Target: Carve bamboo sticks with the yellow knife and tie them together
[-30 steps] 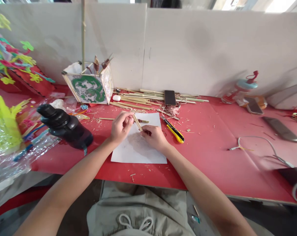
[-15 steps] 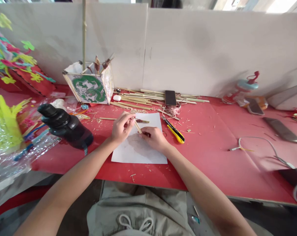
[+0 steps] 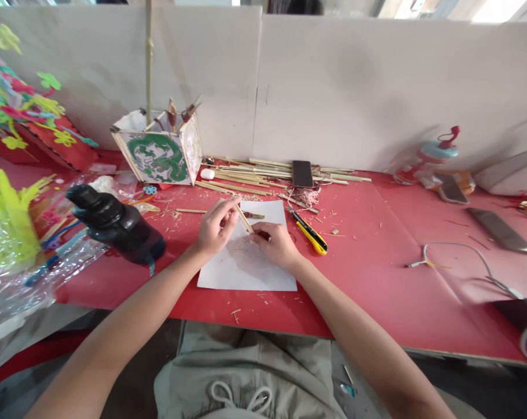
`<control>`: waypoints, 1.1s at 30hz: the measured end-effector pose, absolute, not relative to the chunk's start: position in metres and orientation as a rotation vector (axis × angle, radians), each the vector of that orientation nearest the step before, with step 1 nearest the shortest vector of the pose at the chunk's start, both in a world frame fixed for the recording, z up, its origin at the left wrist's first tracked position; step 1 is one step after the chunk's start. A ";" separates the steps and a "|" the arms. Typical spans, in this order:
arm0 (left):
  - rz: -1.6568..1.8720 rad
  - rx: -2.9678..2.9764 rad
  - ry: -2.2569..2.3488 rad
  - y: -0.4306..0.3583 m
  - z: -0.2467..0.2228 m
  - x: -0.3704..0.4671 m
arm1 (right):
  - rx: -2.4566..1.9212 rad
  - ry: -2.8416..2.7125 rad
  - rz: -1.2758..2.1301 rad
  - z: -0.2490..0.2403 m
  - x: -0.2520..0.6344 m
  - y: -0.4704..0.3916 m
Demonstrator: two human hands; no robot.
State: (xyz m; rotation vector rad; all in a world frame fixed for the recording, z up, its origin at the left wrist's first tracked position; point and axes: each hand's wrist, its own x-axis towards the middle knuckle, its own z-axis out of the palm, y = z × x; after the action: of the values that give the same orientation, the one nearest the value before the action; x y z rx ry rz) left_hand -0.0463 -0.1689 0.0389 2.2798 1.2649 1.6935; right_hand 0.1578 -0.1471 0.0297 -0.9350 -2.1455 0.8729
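A short pale bamboo stick (image 3: 244,219) slants between my two hands above a sheet of white paper (image 3: 246,270). The fingertips of my left hand (image 3: 217,224) pinch its upper end. My right hand (image 3: 275,243) grips the lower end, and its fingers partly cover the stick. Another thin stick with a dark brown wrapping (image 3: 250,215) lies behind the hands across the paper's far part. To the right of the paper rests a yellow and black utility knife (image 3: 309,233).
Bamboo strips (image 3: 241,177), a phone (image 3: 302,174) and tangled string (image 3: 304,196) lie along the back wall. On the left stand a dark bottle (image 3: 119,224) and a paper lantern with a green dragon (image 3: 158,157). A white cable (image 3: 459,247) curls at right.
The stick and my right hand have shifted very slightly. Both hands keep hold of it, and everything else stays where it was.
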 end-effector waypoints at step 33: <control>1.453 2.163 1.439 -0.167 0.035 -0.049 | -0.996 -1.446 1.153 0.037 0.166 -0.137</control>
State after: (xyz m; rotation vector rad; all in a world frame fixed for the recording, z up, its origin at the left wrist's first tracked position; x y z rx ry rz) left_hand -0.0485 -0.1670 0.0348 2.1634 1.4390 1.4529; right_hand 0.1664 -0.1373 0.0372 -0.9961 -1.4464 1.1535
